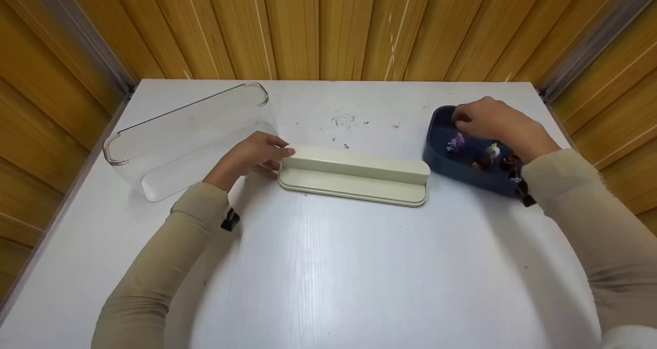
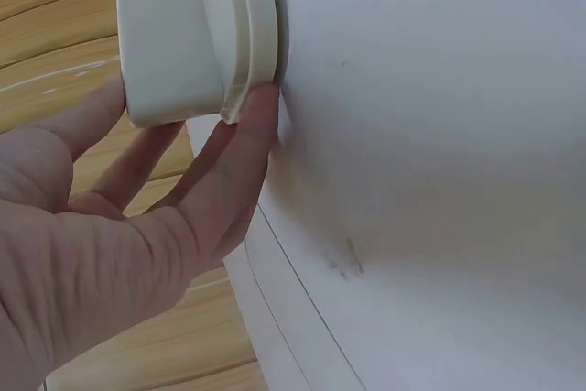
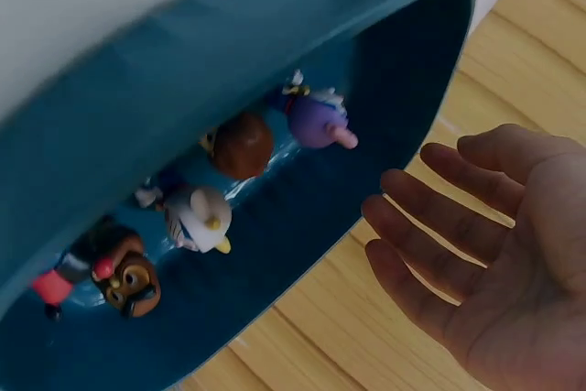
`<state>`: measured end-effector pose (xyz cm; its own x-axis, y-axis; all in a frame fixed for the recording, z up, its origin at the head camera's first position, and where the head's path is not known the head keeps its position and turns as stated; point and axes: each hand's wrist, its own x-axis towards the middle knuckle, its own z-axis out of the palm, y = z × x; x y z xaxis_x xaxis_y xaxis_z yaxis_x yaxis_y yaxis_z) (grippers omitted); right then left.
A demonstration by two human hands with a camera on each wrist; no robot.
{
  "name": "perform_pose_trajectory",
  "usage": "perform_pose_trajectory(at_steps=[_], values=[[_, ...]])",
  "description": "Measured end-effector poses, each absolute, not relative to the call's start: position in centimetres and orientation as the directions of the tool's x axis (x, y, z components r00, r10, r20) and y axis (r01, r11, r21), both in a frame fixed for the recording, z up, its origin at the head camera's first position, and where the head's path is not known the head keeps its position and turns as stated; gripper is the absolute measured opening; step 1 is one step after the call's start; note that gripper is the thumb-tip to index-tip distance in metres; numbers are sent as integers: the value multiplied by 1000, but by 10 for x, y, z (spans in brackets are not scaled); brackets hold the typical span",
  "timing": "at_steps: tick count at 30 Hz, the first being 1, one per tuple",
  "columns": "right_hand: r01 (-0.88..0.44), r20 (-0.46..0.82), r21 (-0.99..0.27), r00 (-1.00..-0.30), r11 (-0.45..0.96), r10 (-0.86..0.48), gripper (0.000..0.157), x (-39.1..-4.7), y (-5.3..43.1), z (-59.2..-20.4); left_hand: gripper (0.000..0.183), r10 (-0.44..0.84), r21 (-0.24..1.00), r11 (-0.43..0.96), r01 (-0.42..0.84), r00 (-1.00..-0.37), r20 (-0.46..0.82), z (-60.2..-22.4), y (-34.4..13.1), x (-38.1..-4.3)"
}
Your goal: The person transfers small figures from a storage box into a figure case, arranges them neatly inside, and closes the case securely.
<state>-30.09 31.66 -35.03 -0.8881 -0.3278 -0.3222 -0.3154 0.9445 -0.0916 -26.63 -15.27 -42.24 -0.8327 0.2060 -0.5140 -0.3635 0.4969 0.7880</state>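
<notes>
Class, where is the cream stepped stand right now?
In the centre of the head view, the cream stepped stand sits between the clear bin (left) and blue tray (right), its left end gripped by the left hand.

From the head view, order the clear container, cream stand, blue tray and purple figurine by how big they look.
1. Clear container
2. Cream stand and blue tray: too close to rank, tray partly hidden
3. Purple figurine

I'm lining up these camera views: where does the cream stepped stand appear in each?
Head: the cream stand is near the centre, the left hand at its left end.
Left wrist: the cream stand is at the top, left of centre, held by the left hand.
Right wrist: not in it.
Shared landmark: wooden planks, visible in all three.
</notes>
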Motion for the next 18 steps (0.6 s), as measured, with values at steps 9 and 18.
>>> perform_pose_trajectory(at_steps=[9,18], values=[[-342,-367,-112,-858,933,-359,39,-315,326,-353,57,205,774,476,-418,-802,-560,-427,-155,-270],[-351,-342,-171,-856,921,-389,44,-321,351,-350,56,180,781,480,-399,-827,-533,-420,-153,-276]])
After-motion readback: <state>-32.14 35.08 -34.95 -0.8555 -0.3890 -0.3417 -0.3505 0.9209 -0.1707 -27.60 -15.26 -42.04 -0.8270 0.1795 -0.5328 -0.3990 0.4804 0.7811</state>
